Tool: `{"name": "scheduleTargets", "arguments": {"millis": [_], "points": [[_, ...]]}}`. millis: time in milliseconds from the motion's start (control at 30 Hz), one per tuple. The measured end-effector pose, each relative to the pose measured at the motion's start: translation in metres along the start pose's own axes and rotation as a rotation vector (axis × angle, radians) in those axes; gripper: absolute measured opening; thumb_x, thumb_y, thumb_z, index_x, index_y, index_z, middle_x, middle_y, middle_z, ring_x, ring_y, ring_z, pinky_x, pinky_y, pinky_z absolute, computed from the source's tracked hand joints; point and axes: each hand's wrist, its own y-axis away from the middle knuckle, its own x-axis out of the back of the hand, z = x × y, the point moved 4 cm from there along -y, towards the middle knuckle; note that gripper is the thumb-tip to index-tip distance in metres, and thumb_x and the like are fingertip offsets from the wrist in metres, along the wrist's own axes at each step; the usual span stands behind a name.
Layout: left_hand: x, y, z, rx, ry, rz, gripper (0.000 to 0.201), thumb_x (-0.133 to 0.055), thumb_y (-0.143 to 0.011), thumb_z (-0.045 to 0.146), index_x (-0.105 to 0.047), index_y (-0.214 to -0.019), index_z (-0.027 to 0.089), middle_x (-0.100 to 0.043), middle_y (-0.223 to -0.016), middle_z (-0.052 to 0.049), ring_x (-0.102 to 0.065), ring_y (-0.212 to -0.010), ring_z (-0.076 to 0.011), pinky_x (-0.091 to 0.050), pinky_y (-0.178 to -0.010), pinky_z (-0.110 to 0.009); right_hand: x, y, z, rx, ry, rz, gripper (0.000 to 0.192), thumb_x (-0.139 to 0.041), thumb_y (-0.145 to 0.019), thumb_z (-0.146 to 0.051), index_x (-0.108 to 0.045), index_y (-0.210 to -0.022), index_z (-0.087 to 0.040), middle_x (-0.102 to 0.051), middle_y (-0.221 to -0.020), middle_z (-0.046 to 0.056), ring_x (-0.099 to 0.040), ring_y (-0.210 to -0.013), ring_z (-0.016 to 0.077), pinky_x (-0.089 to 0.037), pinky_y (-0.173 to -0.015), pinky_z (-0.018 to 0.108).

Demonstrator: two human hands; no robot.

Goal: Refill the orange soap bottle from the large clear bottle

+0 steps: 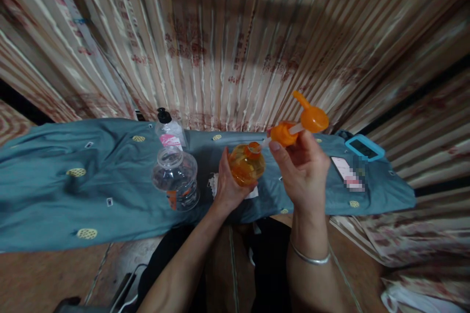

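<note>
My left hand [231, 188] is wrapped round a transparent orange bottle [246, 168], tilted with its uncapped neck toward the right. Between the fingers of my right hand [303, 166] is an orange pump top [284, 133], its nozzle head raised on a pale stem. A clear tube runs from the pump top down to the bottle's mouth; whether its end is still inside, I cannot tell. Left of my left hand, a large clear plastic jar [176, 176] stands open on the cloth. Behind the jar is a clear bottle [171, 129] with a black pump cap and pink label.
A teal cloth with yellow pineapple prints [121, 195] covers the table. A phone [347, 173] and a blue-framed device [364, 148] lie at the right. White paper [251, 193] shows beneath the orange bottle. Patterned curtains [235, 58] hang close behind.
</note>
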Motion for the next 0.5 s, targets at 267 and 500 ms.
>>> {"name": "scheduleTargets", "arguments": {"millis": [267,500], "points": [[0.001,0.000,-0.002,-0.027,-0.048,0.012,0.125,-0.088,-0.054,0.043,-0.012,-0.151,0.028,-0.041,-0.148,-0.019,-0.044,-0.137,-0.0379,-0.039,-0.111,-0.062,0.018,0.001,-0.034,0.099,-0.029,0.114,0.024,-0.075,-0.082,-0.028,-0.065,-0.104,-0.028,-0.066,-0.104,0.002,-0.069,-0.094,0.0220,-0.054,-0.091,0.041],[-0.002,-0.003,-0.003,-0.049,-0.089,0.032,0.122,-0.087,-0.054,0.034,-0.012,-0.151,0.026,-0.036,-0.153,-0.019,-0.040,-0.141,-0.0352,-0.034,-0.116,-0.058,0.066,-0.026,-0.076,0.345,-0.012,0.286,0.019,-0.079,-0.079,-0.028,-0.075,-0.096,-0.020,-0.071,-0.085,0.002,-0.068,-0.076,0.0176,-0.051,-0.072,0.035]]}}
